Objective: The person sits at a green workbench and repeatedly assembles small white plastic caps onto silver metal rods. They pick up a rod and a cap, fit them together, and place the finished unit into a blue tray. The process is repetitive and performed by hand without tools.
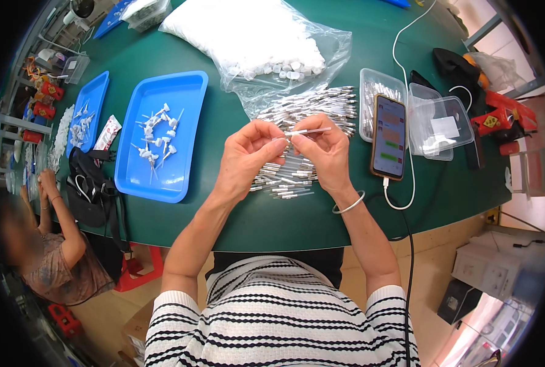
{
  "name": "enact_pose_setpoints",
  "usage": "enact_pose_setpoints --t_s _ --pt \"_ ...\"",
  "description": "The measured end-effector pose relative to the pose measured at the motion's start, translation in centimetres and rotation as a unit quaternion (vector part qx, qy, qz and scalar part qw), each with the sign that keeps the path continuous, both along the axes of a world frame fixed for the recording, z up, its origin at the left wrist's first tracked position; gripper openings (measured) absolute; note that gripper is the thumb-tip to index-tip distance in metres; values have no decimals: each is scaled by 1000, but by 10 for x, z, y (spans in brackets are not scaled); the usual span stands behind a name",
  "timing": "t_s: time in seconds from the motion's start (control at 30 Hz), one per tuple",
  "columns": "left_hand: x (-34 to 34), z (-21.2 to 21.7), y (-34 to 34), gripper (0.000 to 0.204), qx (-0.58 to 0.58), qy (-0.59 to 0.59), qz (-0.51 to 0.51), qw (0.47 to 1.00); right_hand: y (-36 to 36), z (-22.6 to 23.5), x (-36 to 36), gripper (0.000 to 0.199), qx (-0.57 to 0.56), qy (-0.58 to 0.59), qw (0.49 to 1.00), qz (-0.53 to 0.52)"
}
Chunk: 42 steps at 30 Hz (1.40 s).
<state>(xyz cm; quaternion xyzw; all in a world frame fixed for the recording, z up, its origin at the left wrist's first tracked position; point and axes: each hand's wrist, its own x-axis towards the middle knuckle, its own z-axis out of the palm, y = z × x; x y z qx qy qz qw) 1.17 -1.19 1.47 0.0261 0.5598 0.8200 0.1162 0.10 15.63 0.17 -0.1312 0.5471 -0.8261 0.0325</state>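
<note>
Over the green table, my left hand [248,153] and my right hand [325,153] meet with fingertips pinched close together. Between the fingers of my right hand lies a thin white tube [314,130], pointing to the right. The thumb and forefinger of my left hand close at the tube's left end; whatever small part they pinch is mostly hidden. Beneath and behind both hands spreads a pile of similar thin white and metallic tubes [330,101]. Beyond it, a clear plastic bag [327,46] spills small white caps [290,68].
A blue tray [121,162] holds several white pieces with thin stems. At right are a phone [387,147] on a charging cable, a clear box [365,116] of tubes and clear containers [462,131]. A black bag [84,192] lies left, near a seated person [64,263].
</note>
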Motion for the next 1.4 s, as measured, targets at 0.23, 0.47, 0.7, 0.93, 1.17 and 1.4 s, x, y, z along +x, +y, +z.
enact_pose_setpoints --t_s 0.23,0.47,0.7,0.93,1.17,1.4 --pt "1 -1 -1 12 28 -28 17 999 -10 9 6 15 -8 9 1000 -28" --pt "2 -2 -1 10 64 -40 17 997 -13 0 5 14 -36 10 999 -24" --pt "4 -1 -1 11 103 -59 15 993 -18 -2 8 15 -47 12 998 -35" --pt "6 -1 0 9 160 -85 17 983 -19 -5 9 15 -40 14 998 -45" --pt "8 -3 1 10 179 -87 24 980 -19 -4 9 15 -47 2 997 -56" --pt "5 6 -6 13 28 -61 57 996 -13 3 8 16 -16 27 996 -85"
